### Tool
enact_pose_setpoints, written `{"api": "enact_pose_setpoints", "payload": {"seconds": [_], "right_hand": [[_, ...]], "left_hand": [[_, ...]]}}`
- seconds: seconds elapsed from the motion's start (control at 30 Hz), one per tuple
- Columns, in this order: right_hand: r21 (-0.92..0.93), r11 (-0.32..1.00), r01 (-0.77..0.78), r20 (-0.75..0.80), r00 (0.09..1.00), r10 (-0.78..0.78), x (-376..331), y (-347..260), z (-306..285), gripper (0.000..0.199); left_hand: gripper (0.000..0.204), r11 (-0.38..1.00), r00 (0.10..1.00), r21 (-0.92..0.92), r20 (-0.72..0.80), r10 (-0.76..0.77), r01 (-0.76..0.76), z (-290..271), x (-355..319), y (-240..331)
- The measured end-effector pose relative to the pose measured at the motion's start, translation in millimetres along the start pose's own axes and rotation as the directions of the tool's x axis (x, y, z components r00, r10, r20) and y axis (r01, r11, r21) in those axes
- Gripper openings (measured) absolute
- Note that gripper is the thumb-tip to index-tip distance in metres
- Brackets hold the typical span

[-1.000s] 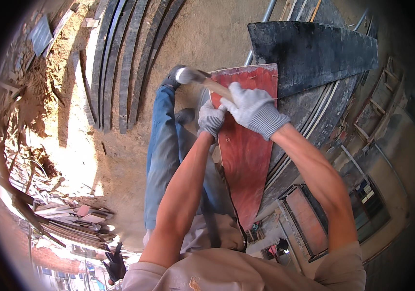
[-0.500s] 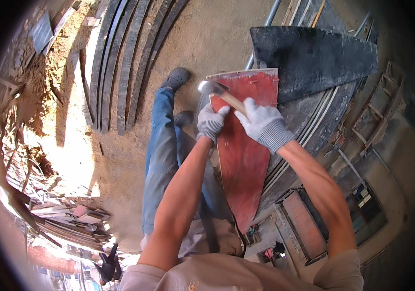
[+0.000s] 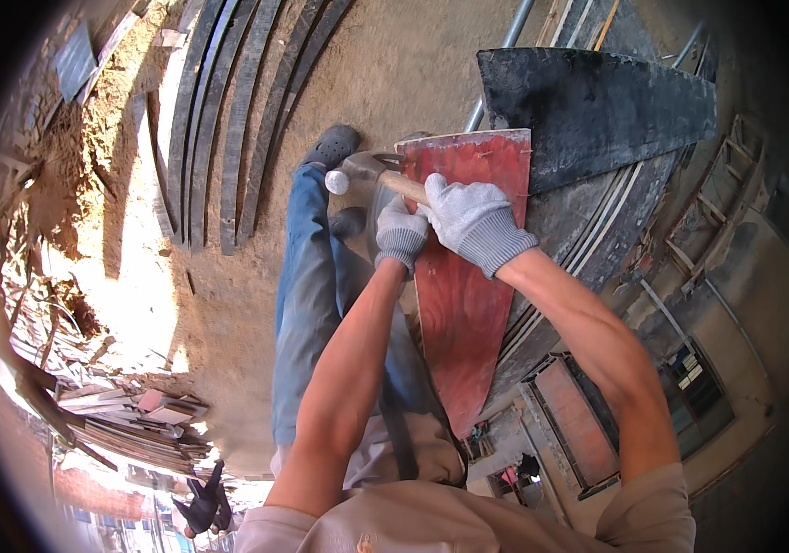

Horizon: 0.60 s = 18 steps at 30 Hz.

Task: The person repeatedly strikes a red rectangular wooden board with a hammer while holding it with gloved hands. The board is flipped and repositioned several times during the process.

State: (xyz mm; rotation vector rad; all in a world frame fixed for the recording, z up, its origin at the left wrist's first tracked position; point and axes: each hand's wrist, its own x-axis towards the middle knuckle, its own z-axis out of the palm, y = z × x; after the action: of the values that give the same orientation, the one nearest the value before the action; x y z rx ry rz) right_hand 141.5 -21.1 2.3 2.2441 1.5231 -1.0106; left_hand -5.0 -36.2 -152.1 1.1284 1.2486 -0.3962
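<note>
Hammer (image 3: pixel 398 185), wood handle & metal head, was up by the top-L corner of the red board (image 3: pixel 468 304); its pale round face pointed L past the board's edge, claw end nr the corner, contact unclear. R hand (image 3: pixel 475 217), in a grey-white knit glove, had its grip wrapped tight rnd the handle. L hand (image 3: pixel 401 230), same type of glove, was at the board's L edge just below the handle; fingers partly hidden, so couldn't tell if that grip was pinching anything. Red board was wide up top, narrower toward the bottom, alongside the person's legs (image 3: pixel 307 258). Black board (image 3: pixel 601 115) was just R of its top, w/ a metal pipe (image 3: pixel 507 55) nearby. Farther out: long dark strips (image 3: pixel 238 138) on sandy ground (image 3: pixel 403 83) upper L, scrap wood pile (image 3: pixel 136 419) lower L.
</note>
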Motion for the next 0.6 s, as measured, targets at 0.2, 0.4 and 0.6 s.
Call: {"api": "enact_pose_setpoints", "payload": {"seconds": [0.2, 0.4, 0.6], "right_hand": [[0.04, 0.995, -0.09, 0.064, 0.994, 0.088, -17.3, 23.7, -10.6, 0.029], [0.036, 0.992, -0.121, 0.208, 0.972, 0.111, -14.4, 12.7, -23.9, 0.036], [0.069, 0.996, -0.056, 0.032, 0.998, 0.054, -2.5, 2.8, -4.0, 0.028]], "left_hand": [[0.042, 0.971, 0.997, -0.239, 0.063, 0.035, -0.019, -0.8, -3.4, -0.6], [0.019, 0.989, 0.986, 0.01, -0.077, 0.15, -0.149, -1.8, -8.3, 5.9], [0.018, 0.954, 0.989, -0.262, -0.054, 0.136, -0.145, -2.1, -11.4, 9.9]]}}
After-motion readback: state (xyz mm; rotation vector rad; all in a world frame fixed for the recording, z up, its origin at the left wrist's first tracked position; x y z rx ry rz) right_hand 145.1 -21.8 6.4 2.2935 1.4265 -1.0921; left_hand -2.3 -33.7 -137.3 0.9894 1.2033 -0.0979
